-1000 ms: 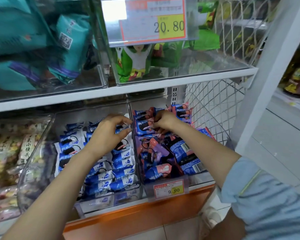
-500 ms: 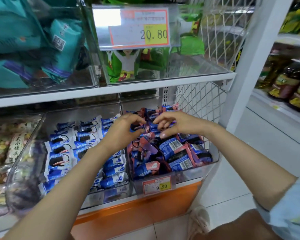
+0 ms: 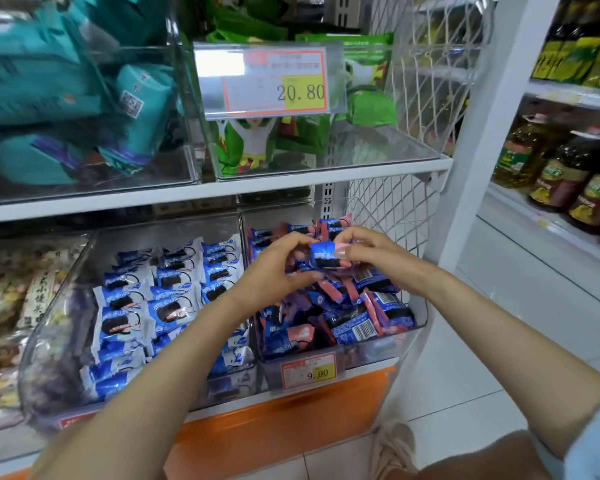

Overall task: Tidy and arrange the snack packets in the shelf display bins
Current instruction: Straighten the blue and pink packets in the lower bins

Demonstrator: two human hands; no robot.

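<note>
Over bin: packet crosswise, L hand, R hand.

Both bare forearms are held forward and angled inward, so that the hands nearly meet. The left hand is curled, its thumb and fingertips closed on the left end of a packet. The right hand is set just right of it, fingers bent, the packet's other end being pinched.
</note>
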